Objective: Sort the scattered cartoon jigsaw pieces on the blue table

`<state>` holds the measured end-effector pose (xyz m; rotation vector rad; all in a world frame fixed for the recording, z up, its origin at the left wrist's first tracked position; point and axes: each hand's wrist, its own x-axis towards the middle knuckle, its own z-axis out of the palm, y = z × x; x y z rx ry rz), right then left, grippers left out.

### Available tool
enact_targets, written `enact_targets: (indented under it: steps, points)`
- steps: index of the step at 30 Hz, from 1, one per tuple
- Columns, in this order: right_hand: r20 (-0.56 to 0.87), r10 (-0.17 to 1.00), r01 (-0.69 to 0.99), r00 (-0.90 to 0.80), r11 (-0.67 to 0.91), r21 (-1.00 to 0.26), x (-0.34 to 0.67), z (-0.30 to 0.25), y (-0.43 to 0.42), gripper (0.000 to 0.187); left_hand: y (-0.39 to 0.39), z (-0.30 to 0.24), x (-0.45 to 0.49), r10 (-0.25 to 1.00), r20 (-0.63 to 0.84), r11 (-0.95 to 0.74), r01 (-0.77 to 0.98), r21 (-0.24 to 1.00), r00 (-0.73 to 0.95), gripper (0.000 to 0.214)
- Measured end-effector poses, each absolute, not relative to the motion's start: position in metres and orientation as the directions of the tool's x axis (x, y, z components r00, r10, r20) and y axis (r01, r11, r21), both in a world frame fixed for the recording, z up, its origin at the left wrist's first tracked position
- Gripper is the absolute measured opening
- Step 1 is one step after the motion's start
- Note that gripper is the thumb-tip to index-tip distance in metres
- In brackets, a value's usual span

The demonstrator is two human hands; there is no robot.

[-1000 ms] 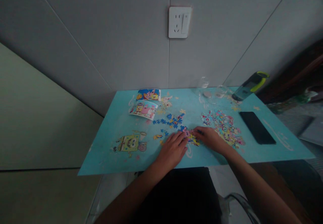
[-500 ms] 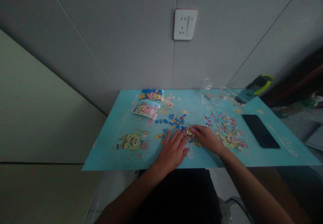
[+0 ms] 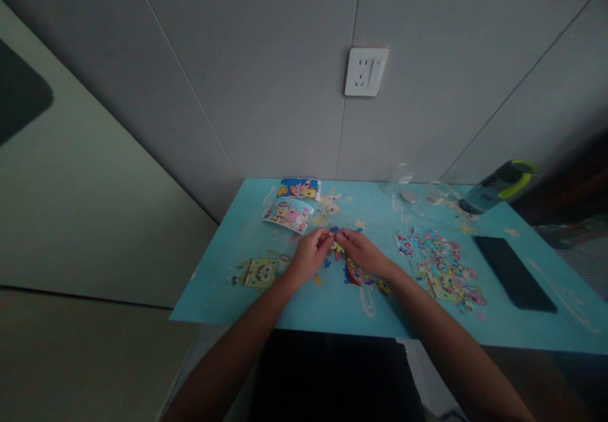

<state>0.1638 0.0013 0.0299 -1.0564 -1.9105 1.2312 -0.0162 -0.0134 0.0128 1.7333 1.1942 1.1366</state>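
Puzzle pieces (image 3: 337,246) pinched between fingers of left hand (image 3: 310,254) and right hand (image 3: 365,253), nearer left edge of bench (image 3: 216,298) than right; likely light, stiffish card, tabs easily bent, best held by opposite edges

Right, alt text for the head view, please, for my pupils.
Left hand and right hand, close together, handle jigsaw pieces on a turquoise table. Loose pieces and a dark flat object lie to the right; two picture sheets, back left.
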Motion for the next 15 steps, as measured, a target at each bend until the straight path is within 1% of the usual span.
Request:
enact_targets:
  steps: [4,6,8,12,15]
  points:
    - [-0.023,0.934,0.276,-0.357,0.082,-0.958,0.155,0.016,0.008,0.038,-0.006,0.008,-0.027,0.956,0.239,-0.276,0.247,0.929,0.167,0.023]
    - [-0.051,0.944,0.246,-0.327,0.033,-0.969,0.154,0.011,0.007,0.038,-0.007,0.005,-0.028,0.964,0.212,-0.243,0.205,0.948,0.163,0.028]
    - [-0.035,0.942,0.226,-0.334,0.044,-0.973,0.155,0.008,0.004,0.036,-0.008,0.001,-0.026,0.970,0.177,-0.203,0.156,0.967,0.164,0.032]
    - [0.040,0.937,0.255,-0.348,0.135,-0.957,0.157,0.012,-0.001,0.036,-0.010,0.000,-0.024,0.977,0.124,-0.139,0.078,0.987,0.174,0.035]
    - [0.030,0.941,0.263,-0.336,0.125,-0.957,0.157,0.018,-0.004,0.037,-0.010,0.003,-0.025,0.979,0.108,-0.119,0.054,0.991,0.174,0.034]
